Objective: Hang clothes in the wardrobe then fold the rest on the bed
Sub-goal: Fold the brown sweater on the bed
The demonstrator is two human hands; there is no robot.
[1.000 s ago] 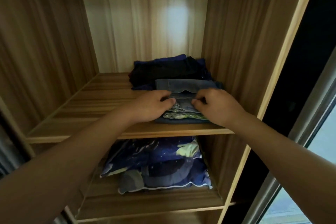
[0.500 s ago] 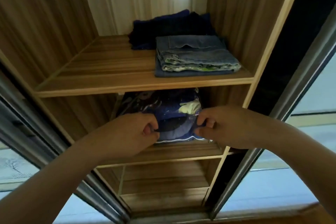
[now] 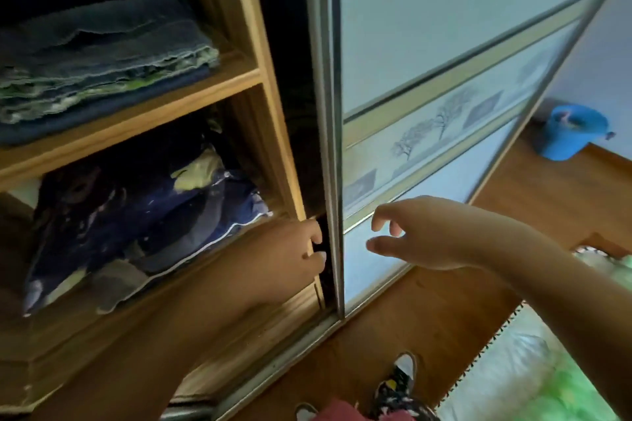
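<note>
The wardrobe stands open on the left. A folded stack of jeans and green-patterned clothes (image 3: 102, 55) lies on its upper shelf (image 3: 191, 96). Below it sits a dark blue printed bundle (image 3: 147, 215). My left hand (image 3: 301, 246) is at the metal edge of the sliding door (image 3: 330, 113), fingers curled into the dark gap beside it. My right hand (image 3: 413, 236) hovers in front of the door's pale panel (image 3: 444, 44) with loosely spread fingers, holding nothing.
The bed (image 3: 547, 369) with a green and white cover lies at the lower right. A blue bucket (image 3: 574, 133) stands on the wooden floor (image 3: 427, 311) by the far wall. My feet in patterned slippers (image 3: 400, 376) are close to the door track.
Both hands let go of the clothes on the shelves and moved right to the sliding door. My view swung right and down, bringing the door, floor and bed into sight.
</note>
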